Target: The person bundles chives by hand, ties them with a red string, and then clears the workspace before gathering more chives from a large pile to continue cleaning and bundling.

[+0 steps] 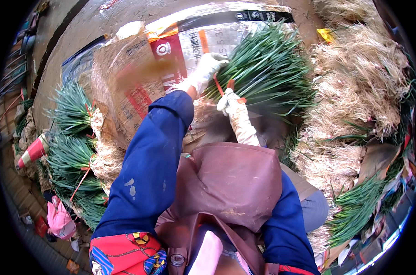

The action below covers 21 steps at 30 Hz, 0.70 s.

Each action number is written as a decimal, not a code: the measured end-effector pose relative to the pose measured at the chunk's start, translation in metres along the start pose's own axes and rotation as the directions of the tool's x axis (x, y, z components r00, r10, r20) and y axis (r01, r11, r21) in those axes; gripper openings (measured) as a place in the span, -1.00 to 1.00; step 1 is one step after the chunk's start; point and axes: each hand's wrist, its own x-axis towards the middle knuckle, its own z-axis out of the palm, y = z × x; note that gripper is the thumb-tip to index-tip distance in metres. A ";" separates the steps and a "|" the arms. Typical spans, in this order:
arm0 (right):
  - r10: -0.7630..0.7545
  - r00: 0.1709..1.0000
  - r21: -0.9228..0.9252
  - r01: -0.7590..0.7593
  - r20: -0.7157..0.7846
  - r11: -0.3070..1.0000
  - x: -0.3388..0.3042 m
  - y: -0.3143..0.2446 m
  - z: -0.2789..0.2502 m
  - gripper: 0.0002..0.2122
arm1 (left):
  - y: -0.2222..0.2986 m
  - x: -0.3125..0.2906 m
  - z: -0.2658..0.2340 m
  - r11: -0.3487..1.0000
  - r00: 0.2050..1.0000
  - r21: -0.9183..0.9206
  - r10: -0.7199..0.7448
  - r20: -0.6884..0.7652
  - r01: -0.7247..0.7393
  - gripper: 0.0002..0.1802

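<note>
Two gloved hands (pixel 203 73) (pixel 228 101) bind one chive bundle (pixel 267 68).

A thick bundle of green chives (pixel 267 68) lies on flattened cardboard (pixel 125 78), its long thin leaves fanned toward the far edge and its pale root ends toward the near edge. A red strip of tie (pixel 217 85) crosses the bundle near the roots, loose ends sticking up.

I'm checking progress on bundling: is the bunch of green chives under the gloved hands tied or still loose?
Cannot tell for certain. An orange-red band lies across the bunch of green chives between the left hand and right hand, but no knot shows.
</note>
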 end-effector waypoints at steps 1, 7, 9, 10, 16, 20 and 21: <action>-0.055 0.998 0.047 0.056 -0.015 0.997 -0.003 -0.002 0.006 -0.59 | 0.001 -0.002 0.000 0.999 0.997 0.014 -0.037 -0.063 0.038 -0.76; -0.046 0.999 0.003 0.046 -0.014 0.999 0.002 -0.007 -0.008 -0.61 | -0.049 -0.017 -0.038 0.971 0.947 -0.231 -0.023 -0.320 -0.054 -0.78; -0.056 0.997 -0.081 0.060 0.055 0.995 -0.004 -0.007 0.004 -0.61 | -0.102 -0.014 -0.098 0.932 0.933 -0.312 0.064 -0.353 -0.182 -0.77; -0.068 0.989 -0.061 0.077 0.129 0.995 -0.006 0.000 0.016 -0.63 | -0.141 -0.031 -0.147 0.914 0.912 -0.317 0.117 -0.394 -0.255 -0.77; -0.140 0.990 -0.030 0.138 -0.037 0.990 -0.004 -0.007 -0.008 -0.68 | 0.005 -0.124 -0.129 0.896 0.913 0.434 0.090 -0.397 0.101 -0.39; -0.137 0.991 0.079 0.137 0.000 0.987 0.006 0.004 0.008 -0.86 | 0.009 -0.198 -0.123 0.249 0.939 0.961 0.287 -0.190 0.118 0.23; -0.099 0.995 0.148 0.096 0.014 0.984 0.004 0.001 0.013 -0.85 | 0.020 -0.202 -0.104 0.293 0.929 0.956 0.353 -0.111 0.003 0.25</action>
